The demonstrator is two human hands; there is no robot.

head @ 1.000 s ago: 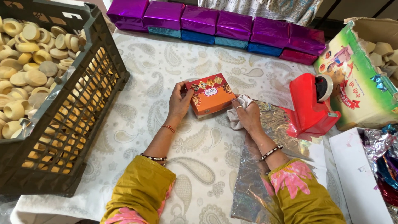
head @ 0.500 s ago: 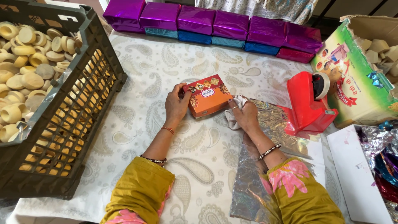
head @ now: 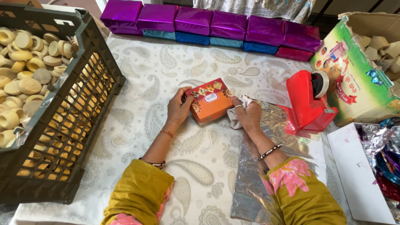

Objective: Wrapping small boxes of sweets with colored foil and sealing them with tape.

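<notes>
Between your hands: you are holding the orange box at the middle of the cloth-covered table, tipped up on its lower edge.
Box axis: its long side is running from 8 o'clock to 2 o'clock, the picture lid facing you.
Left hand: you are gripping the box's 9 o'clock end, thumb on the lid, fingers curled round behind it.
Right hand: you are pressing against the 3 o'clock end with the fingers closed round a wad of white cloth, so cloth is lying between palm and box.
Nearer hand: both are touching; neither is nearer.
Silver foil sheet: it is lying flat at 5 o'clock from the box, under your right forearm.
Red tape dispenser: it is standing at 3 o'clock, near the foil's far edge.
Black crate: sitting at 9 o'clock, it is holding many pale round pieces.
Cardboard carton: at 2 o'clock, it is holding pale blocks.
White box: at 4 o'clock, it is holding crumpled shiny wrap.
Wrapped boxes: purple over blue, they are lining up at 12 o'clock.
</notes>
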